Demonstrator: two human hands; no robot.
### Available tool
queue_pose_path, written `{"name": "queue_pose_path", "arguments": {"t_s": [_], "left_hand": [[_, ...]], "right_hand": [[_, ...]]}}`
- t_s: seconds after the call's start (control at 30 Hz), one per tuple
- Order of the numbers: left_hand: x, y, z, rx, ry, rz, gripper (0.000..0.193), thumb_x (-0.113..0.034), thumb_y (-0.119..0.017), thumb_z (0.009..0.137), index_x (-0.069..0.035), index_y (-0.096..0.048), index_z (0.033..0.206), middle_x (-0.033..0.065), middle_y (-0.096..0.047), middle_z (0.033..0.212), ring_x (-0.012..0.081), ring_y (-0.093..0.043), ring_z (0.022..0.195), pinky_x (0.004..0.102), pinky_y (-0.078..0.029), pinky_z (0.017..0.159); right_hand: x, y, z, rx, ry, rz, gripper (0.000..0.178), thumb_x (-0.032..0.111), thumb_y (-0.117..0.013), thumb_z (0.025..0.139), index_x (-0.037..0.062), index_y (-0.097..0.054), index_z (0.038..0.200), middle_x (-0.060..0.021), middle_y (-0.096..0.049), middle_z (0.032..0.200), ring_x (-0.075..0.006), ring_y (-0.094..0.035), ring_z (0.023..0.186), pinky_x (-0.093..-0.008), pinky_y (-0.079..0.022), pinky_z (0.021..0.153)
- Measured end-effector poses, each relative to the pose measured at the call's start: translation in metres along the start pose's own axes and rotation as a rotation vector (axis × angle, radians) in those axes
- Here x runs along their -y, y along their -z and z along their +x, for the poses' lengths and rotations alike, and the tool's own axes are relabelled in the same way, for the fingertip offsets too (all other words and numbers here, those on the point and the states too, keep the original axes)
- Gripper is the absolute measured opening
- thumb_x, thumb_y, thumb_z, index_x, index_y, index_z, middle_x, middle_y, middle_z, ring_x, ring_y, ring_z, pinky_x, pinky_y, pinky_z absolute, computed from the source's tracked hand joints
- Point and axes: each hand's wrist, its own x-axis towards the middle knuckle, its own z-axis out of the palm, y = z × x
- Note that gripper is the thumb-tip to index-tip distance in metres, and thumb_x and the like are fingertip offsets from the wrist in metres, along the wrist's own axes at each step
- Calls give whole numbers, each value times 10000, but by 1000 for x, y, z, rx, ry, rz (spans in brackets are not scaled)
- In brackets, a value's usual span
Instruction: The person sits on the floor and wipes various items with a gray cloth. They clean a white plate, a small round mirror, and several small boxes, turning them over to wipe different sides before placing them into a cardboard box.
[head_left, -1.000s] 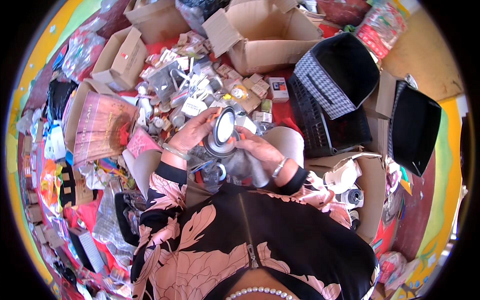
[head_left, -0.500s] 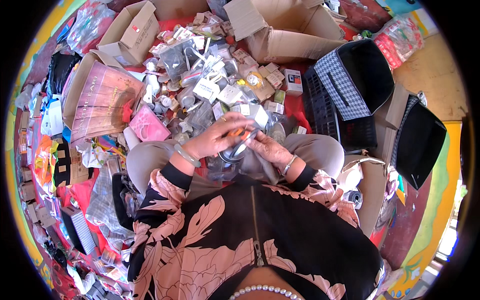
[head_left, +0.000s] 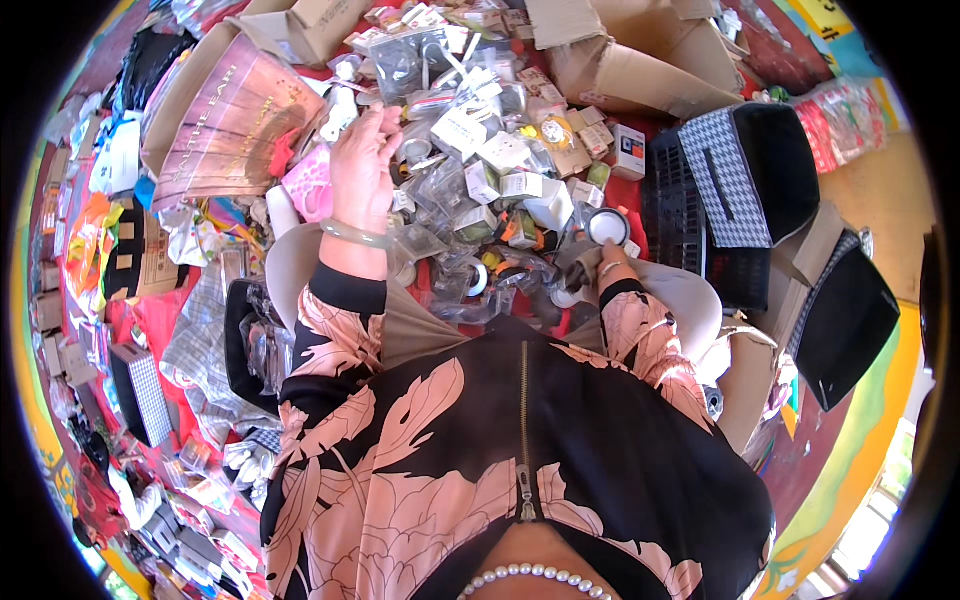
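Observation:
My left hand [head_left: 362,168] reaches out over the pile's left part, fingers loosely bent and a little apart, with nothing visible in them. A pink patterned packet [head_left: 309,188] lies just beside its wrist. By my right knee, my right hand [head_left: 613,264] is closed on a bunched grey-brown cloth [head_left: 580,266]; its fingers are partly hidden. Right above those fingers sits a round white-topped piece with a silver rim [head_left: 607,228]. Between my knees lie clear plastic packets, several small orange-and-black pieces [head_left: 512,273] and a white ring [head_left: 478,279].
Small boxes [head_left: 460,133] and clear bags heap up ahead. A large open carton [head_left: 660,75] stands behind them, and a printed carton [head_left: 235,130] at left. To the right are a black crate [head_left: 672,200] and black-lined checked bins [head_left: 755,175]. A black tray [head_left: 255,345] sits by my left leg.
My hands have parted from the black-rimmed round piece they held together. The left has moved up and left over the pile; the right has gone right, with the cloth.

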Motion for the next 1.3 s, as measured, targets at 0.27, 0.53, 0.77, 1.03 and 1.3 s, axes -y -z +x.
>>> {"name": "queue_pose_path", "arguments": {"t_s": [0.27,0.53,0.77,1.03,1.3], "left_hand": [[1,-8,-1,95,32,-77,175,-178,-565,905,-34,-598,810,137,-642,983,214,-596,966,351,-459,833],[-10,2,-15,5,73,-92,158,-177,-551,909,-40,-607,853,90,-635,954,167,-576,936,310,-451,797],[-1,3,-12,9,123,-55,170,-187,-530,920,-40,-611,942,89,-634,985,181,-585,969,325,-451,835],[19,0,-12,154,145,-53,165,-163,-551,904,-26,-610,975,68,-627,993,162,-581,942,328,-451,856],[7,-59,-25,741,-31,-81,835,-365,-690,789,28,-264,1391,125,-379,1370,213,-356,1269,354,-276,1044]], "right_hand": [[44,27,115,-116,52,-348,507,388,-523,813,-33,-605,1083,-167,-629,1035,-276,-600,942,-382,-429,834],[97,-143,-155,234,1031,-1524,643,279,-599,785,196,-342,1368,-216,-469,1278,-344,-586,1054,-460,-452,881],[86,-154,-146,265,953,-1573,456,209,-535,839,139,-445,1280,-203,-568,1165,-356,-588,1036,-428,-472,875],[182,-94,-255,1117,377,-261,511,233,-687,809,12,-505,1232,-72,-609,1119,-188,-583,1000,-300,-448,875],[180,-55,-354,1434,292,123,590,509,-644,777,24,-577,1107,-85,-642,906,-140,-531,661,-249,-422,590]]}}
